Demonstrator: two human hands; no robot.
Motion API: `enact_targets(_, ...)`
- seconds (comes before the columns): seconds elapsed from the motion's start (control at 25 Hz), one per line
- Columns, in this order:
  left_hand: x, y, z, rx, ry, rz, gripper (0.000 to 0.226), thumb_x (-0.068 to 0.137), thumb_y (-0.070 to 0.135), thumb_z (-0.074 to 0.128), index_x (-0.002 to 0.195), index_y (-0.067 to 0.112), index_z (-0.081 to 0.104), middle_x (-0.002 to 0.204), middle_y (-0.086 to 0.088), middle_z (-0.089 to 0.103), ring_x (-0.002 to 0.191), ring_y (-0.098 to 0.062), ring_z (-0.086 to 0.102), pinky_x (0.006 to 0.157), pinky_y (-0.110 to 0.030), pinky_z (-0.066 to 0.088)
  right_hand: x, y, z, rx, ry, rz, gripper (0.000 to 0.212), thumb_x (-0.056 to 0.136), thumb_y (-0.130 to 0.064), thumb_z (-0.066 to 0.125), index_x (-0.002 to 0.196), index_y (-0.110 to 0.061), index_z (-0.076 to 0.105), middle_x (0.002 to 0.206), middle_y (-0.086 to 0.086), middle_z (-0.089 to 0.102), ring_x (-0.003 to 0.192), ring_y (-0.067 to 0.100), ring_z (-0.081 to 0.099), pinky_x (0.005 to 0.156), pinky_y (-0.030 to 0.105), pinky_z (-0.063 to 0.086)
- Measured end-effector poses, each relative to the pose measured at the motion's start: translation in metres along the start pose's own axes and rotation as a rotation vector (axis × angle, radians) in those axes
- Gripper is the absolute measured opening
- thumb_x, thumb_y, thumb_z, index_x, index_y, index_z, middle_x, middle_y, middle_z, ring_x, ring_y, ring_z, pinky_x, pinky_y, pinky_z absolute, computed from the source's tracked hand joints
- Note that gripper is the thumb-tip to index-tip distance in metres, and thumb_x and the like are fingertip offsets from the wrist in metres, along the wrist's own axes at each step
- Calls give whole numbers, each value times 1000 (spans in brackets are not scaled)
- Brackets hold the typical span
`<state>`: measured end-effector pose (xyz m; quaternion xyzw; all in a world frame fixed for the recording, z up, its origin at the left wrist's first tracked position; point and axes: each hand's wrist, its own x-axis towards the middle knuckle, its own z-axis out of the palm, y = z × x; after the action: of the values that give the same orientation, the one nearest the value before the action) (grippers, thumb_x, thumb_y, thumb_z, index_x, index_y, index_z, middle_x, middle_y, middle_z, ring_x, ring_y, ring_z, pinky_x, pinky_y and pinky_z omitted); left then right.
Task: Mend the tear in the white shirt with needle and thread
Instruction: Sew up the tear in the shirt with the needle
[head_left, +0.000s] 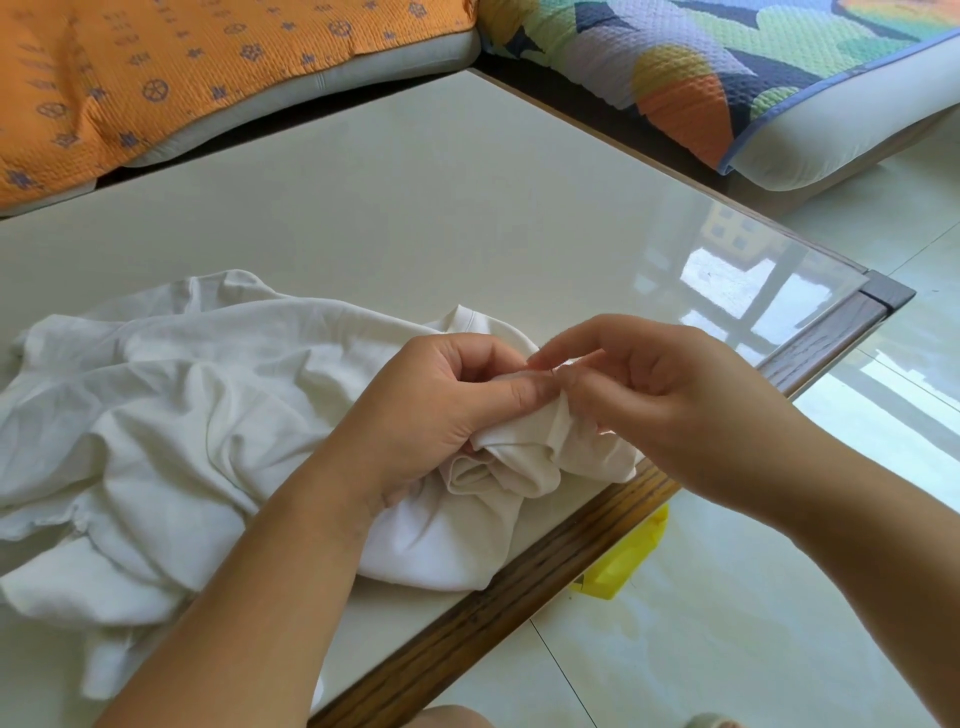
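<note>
Left hand (457, 400): fingers curled, gripping bunched fold of white shirt (182, 405), thumb pressed on top. Right hand (675, 395): thumb and forefinger pinching same fold just beside left thumb; needle too small to confirm. Rest of shirt crumpled on desk (415, 208), spread left of left hand, under left forearm. Yellow object (623, 561) on floor below right hand, beyond desk edge

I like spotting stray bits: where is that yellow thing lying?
In the head view it is low and right of centre: the yellow thing lies on the tiled floor, partly hidden by the wooden edge of the table, just below the bunched white shirt.
</note>
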<state>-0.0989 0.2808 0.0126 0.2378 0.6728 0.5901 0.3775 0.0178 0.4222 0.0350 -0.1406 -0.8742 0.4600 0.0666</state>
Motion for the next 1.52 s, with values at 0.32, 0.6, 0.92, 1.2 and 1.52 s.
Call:
enact_targets(0.32, -2, 2, 2, 17, -1, -40, 12, 82, 21, 74, 90, 14, 79, 83, -4, 76, 77, -12, 71, 65, -21, 52, 24, 1, -27, 683, 419, 196, 12, 102, -14, 46, 102, -12, 58, 85, 4, 76, 61, 12, 64, 56, 23, 50)
enact_targets(0.6, -5, 5, 4, -5, -27, -48, 8, 88, 12, 70, 90, 8, 77, 67, 4, 71, 59, -3, 64, 53, -13, 47, 39, 13, -32, 750, 569, 218, 16, 103, -10, 41, 96, -15, 55, 87, 9, 75, 88, 22, 74, 85, 40, 58)
enact_targets(0.92, -6, 9, -3, -20, -76, -62, 8, 78, 16, 73, 83, 11, 78, 78, -4, 73, 75, -12, 69, 66, -19, 54, 34, 31, -38, 14, 750, 129, 10, 103, -22, 42, 105, -23, 52, 93, -7, 68, 72, 12, 61, 46, 8, 38)
enact_targets(1.2, -5, 5, -4, 30, -60, -51, 13, 75, 23, 74, 84, 14, 79, 82, -5, 75, 79, -14, 69, 72, -23, 55, 30, 24, -33, 39, 655, 136, 9, 103, -24, 43, 102, -25, 53, 90, -10, 69, 73, 3, 61, 54, 6, 41)
enact_targets(1.52, -1, 3, -5, -17, -34, -45, 23, 77, 24, 72, 92, 8, 77, 85, -8, 75, 79, -17, 70, 69, -25, 56, 13, -3, 2, -170, 176, 59, 12, 103, -33, 37, 95, -35, 46, 87, -9, 69, 55, 6, 56, 59, 33, 53)
